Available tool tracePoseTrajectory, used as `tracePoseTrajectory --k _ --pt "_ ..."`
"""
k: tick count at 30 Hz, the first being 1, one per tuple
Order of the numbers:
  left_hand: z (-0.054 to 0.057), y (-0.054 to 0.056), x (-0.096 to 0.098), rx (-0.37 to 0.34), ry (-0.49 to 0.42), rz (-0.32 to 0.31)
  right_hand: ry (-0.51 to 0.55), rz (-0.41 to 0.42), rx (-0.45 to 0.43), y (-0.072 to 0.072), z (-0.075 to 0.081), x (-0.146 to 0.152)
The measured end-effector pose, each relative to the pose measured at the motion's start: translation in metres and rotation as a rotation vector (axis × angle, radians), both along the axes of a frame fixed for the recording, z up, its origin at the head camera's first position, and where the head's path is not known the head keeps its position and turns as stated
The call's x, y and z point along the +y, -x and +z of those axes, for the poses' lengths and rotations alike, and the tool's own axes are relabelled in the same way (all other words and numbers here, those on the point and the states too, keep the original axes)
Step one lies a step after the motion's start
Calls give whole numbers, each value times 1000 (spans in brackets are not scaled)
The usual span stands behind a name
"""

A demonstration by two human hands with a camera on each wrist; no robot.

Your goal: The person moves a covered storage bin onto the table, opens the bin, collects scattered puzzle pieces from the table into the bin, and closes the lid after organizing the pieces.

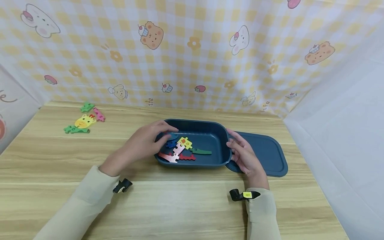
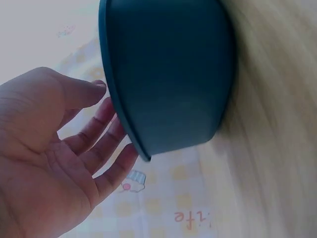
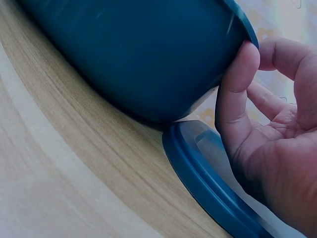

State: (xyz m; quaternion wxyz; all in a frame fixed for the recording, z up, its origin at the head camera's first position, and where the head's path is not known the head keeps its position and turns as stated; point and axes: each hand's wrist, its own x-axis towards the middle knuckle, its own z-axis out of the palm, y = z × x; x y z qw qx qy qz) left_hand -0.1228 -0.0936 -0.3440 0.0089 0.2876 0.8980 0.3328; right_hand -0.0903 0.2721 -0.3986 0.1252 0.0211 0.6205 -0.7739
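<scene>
A dark blue rectangular box (image 1: 210, 141) stands with its open top up. Inside, mostly at the left end, lie puzzle pieces: a yellow one (image 1: 187, 143), a pale pink one (image 1: 179, 149), a green strip (image 1: 201, 152), a red one (image 1: 188, 157) and a blue one (image 1: 171, 144). My left hand (image 1: 144, 140) reaches over the left rim, thumb and fingers apart above the pieces, with nothing between them. At the other end, my right hand (image 1: 244, 155) holds the box by its rim; the thumb (image 3: 240, 69) presses near the rim's edge.
The matching blue lid (image 1: 267, 153) lies to the right, its left part under the right hand. At the far left of the wooden table lie a yellow giraffe-head piece (image 1: 85, 121), a pink piece (image 1: 99, 114) and green pieces (image 1: 76, 129). A checked cloth (image 1: 186, 66) hangs behind.
</scene>
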Motion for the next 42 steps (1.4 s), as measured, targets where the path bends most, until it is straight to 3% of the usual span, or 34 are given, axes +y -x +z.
tracePoseTrajectory --k 12,25,28,33,39,42 --pt "6 9 -23 -54 38 63 -19 -4 -2 0 0 0" --pt "12 10 -44 -6 65 126 -24 -1 4 -1 0 1" --pt "6 8 -62 -1 62 146 -38 8 8 1 1 0" --pt "-9 5 -109 39 69 202 -32 6 12 3 3 -1" --pt "-28 4 -164 146 194 279 -22 15 10 0 2 0" --pt "-34 5 -185 135 233 308 -27 18 18 -1 1 1"
